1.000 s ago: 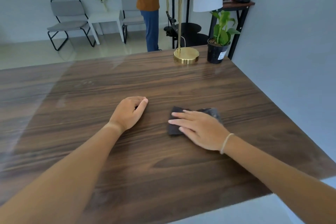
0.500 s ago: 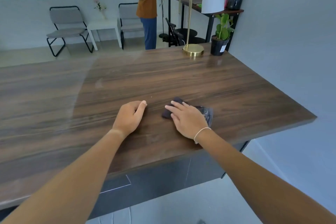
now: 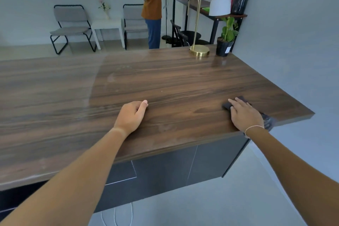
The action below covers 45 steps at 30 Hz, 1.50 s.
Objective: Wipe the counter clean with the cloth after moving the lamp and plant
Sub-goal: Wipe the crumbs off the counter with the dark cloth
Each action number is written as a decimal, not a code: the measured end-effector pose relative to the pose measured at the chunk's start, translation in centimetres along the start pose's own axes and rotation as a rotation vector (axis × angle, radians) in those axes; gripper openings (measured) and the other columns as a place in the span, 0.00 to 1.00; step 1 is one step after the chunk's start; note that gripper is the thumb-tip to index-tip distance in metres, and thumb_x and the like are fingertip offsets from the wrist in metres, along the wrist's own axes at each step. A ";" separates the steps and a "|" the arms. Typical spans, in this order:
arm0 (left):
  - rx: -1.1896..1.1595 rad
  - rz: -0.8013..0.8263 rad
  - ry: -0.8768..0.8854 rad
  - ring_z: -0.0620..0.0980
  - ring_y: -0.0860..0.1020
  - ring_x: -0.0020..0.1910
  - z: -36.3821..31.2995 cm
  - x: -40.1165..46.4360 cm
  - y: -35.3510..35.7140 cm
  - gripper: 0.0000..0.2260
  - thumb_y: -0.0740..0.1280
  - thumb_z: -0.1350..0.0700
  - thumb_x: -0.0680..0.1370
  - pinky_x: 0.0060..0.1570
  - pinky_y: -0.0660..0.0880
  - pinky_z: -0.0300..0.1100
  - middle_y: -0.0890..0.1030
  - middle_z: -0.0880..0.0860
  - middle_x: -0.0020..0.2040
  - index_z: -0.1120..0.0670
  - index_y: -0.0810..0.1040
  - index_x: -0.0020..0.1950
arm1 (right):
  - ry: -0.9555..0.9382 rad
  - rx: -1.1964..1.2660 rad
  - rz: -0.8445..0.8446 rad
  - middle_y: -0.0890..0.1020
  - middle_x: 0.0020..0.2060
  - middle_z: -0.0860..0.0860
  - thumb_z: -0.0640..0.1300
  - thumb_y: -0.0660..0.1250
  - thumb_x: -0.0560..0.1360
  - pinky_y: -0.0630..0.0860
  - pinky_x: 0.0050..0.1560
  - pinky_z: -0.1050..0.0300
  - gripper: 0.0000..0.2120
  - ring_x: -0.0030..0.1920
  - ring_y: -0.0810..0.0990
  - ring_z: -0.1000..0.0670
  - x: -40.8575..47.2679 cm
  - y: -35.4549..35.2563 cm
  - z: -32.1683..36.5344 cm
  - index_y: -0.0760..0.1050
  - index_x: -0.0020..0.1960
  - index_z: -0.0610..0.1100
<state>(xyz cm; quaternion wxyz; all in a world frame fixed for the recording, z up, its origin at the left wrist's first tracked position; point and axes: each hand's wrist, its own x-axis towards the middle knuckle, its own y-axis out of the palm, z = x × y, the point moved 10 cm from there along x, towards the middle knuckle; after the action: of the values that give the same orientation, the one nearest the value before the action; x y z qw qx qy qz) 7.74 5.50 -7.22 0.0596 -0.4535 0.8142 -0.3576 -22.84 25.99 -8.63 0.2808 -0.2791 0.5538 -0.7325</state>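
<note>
A dark cloth (image 3: 227, 105) lies flat on the wooden counter (image 3: 165, 82) near its right front corner. My right hand (image 3: 244, 114) presses on the cloth with fingers spread, covering most of it; a bit of cloth hangs over the edge behind my wrist. My left hand (image 3: 134, 114) rests on the counter near the front edge, fingers curled, holding nothing. The gold lamp (image 3: 199, 51) with a white shade and the potted plant (image 3: 226, 42) stand together at the far right corner.
A grey wall (image 3: 293, 42) runs along the counter's right side. Beyond the counter a person (image 3: 152, 2) stands at a narrow side table (image 3: 211, 13) holding a dark bottle. Two chairs (image 3: 71, 24) and a small white table stand further back.
My right hand has slid the cloth to the right, toward the counter's right front corner. The left hand has stayed put. My view has pulled back and up.
</note>
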 end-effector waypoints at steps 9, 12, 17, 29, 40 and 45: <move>-0.008 -0.116 -0.084 0.43 0.73 0.54 2.6 -2.5 -4.5 0.18 0.55 0.49 0.80 0.54 0.64 0.35 0.80 0.49 0.51 0.58 0.82 0.53 | -0.616 0.125 0.096 0.67 0.72 0.49 0.48 0.50 0.79 0.62 0.69 0.45 0.21 0.70 0.66 0.40 -10.7 5.4 27.3 0.66 0.70 0.50; -0.013 -0.115 -0.126 0.47 0.74 0.59 4.2 -2.9 -5.8 0.19 0.55 0.48 0.80 0.58 0.64 0.38 0.81 0.52 0.56 0.58 0.81 0.54 | -0.755 0.166 0.091 0.73 0.68 0.48 0.50 0.46 0.77 0.69 0.67 0.44 0.24 0.67 0.72 0.40 -13.4 4.6 26.8 0.71 0.67 0.49; -0.039 -0.086 -0.107 0.49 0.74 0.63 3.8 -2.5 -5.1 0.20 0.54 0.48 0.80 0.59 0.63 0.36 0.80 0.55 0.59 0.58 0.81 0.55 | -0.550 0.091 0.072 0.69 0.71 0.51 0.55 0.41 0.74 0.64 0.70 0.47 0.28 0.69 0.69 0.45 -8.1 3.4 16.7 0.68 0.69 0.53; -0.149 -0.166 -0.146 0.45 0.74 0.58 4.4 -1.3 -6.1 0.20 0.54 0.48 0.80 0.59 0.64 0.37 0.81 0.55 0.58 0.58 0.81 0.55 | -0.728 0.132 0.201 0.64 0.74 0.52 0.51 0.43 0.79 0.58 0.73 0.47 0.23 0.73 0.61 0.43 -13.4 5.5 28.5 0.63 0.71 0.54; -0.129 -0.172 -0.138 0.47 0.75 0.59 6.2 4.8 -5.8 0.19 0.55 0.49 0.80 0.58 0.65 0.37 0.82 0.54 0.56 0.58 0.82 0.53 | -0.429 0.050 0.201 0.58 0.75 0.56 0.50 0.48 0.81 0.54 0.73 0.47 0.20 0.75 0.57 0.47 1.8 5.6 19.4 0.59 0.72 0.57; -0.080 -0.175 -0.167 0.45 0.74 0.60 7.8 9.6 -5.5 0.19 0.55 0.50 0.80 0.58 0.64 0.36 0.81 0.54 0.57 0.58 0.81 0.55 | -0.468 0.052 0.193 0.58 0.75 0.56 0.49 0.46 0.81 0.54 0.73 0.48 0.20 0.75 0.56 0.46 8.9 7.3 23.0 0.58 0.73 0.57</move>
<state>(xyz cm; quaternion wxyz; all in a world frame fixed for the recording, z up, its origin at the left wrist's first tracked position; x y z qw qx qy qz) 9.25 -7.91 -7.27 0.0777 -0.5532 0.7772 -0.2895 -11.69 2.86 -9.47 0.4771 -0.3798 0.4787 -0.6317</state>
